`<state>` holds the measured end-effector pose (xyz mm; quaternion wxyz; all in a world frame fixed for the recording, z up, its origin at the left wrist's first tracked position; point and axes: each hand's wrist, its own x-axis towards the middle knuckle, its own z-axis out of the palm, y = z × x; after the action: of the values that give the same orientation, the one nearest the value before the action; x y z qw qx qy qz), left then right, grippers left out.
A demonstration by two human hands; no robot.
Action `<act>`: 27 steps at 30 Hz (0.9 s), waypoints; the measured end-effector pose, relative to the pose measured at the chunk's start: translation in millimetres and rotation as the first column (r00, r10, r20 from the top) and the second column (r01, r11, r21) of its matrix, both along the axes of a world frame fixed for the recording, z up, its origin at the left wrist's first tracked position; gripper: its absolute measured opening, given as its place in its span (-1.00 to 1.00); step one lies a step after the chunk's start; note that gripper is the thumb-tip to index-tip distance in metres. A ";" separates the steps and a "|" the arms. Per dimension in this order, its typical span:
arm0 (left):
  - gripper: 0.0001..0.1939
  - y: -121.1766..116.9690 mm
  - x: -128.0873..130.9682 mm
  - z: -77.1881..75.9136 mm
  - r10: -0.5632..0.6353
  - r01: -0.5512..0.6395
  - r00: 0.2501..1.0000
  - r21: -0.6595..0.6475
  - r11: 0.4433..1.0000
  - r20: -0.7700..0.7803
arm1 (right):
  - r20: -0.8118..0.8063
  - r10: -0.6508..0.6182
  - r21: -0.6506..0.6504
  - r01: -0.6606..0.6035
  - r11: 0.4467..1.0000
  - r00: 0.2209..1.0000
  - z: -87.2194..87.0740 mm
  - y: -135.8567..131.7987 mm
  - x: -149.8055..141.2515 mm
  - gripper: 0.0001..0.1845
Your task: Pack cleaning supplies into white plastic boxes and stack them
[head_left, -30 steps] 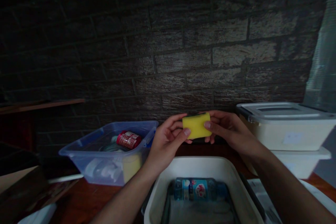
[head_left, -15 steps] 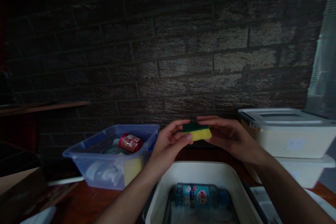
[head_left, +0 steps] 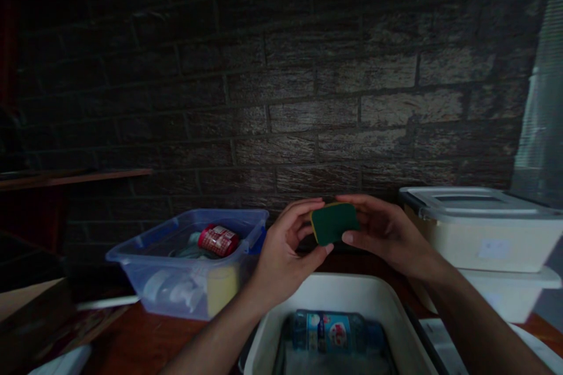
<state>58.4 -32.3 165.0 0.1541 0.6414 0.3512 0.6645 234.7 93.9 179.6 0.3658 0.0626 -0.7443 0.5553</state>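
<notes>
Sponge (head_left: 333, 224) turned, green showing | 2 hands (head_left: 281, 255) holding | 1 bottle (head_left: 332, 331) (blue)

The open bin (head_left: 347, 284) stands mid-width on the worktop (head_left: 141, 337), a bottle (head_left: 328, 331) lying crosswise inside, its cap end to the right. Left of the bin and set farther back is the tub (head_left: 132, 259), with a jar (head_left: 219, 240) on its side in its right half. Toward the worktop's far right corner, an upper box (head_left: 488, 243) sits on a lower box (head_left: 505, 293). The wall (head_left: 308, 82) rises behind; a carton (head_left: 35, 319) lies at far left, below the shelf (head_left: 92, 176).
</notes>
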 end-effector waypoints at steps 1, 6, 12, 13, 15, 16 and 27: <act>-0.39 -0.1 0.2 0.1 -0.018 0.018 1.000 -0.001 1.000 0.001 | -0.004 -0.006 0.010 0.006 1.000 1.000 0.3 0.0 0.1 -0.41; -0.48 -0.9 1.9 1.3 -0.079 0.083 0.995 -0.059 0.995 0.068 | -0.006 -0.034 0.044 0.034 0.998 0.999 1.8 -3.0 1.1 -0.44; -0.55 -4.4 4.7 4.7 -0.015 0.021 0.996 -0.064 0.998 0.092 | -0.010 -0.044 0.054 0.044 0.998 0.999 1.9 -5.1 1.5 -0.47; -0.56 -4.7 4.6 4.7 -0.005 0.010 0.996 -0.063 0.998 0.087 | -0.009 -0.047 0.053 0.047 0.997 0.999 1.9 -5.1 1.6 -0.48; -0.60 -4.6 3.8 4.2 0.011 -0.007 0.997 -0.061 0.998 0.074 | -0.009 -0.051 0.052 0.051 0.997 0.999 2.0 -5.2 1.8 -0.50; -0.62 -4.4 3.3 3.9 0.015 -0.011 0.997 -0.057 0.998 0.070 | -0.011 -0.056 0.049 0.057 0.997 0.998 2.0 -5.3 1.8 -0.51; -0.81 -7.7 1.6 12.0 0.177 -0.172 0.981 -0.066 0.983 0.076 | 0.005 -0.154 0.044 0.154 0.987 0.988 3.9 -6.8 2.2 -0.70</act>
<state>60.0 -39.9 177.0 0.1284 0.5755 0.4192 0.6904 236.9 87.0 183.5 0.4033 0.0105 -0.7601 0.5094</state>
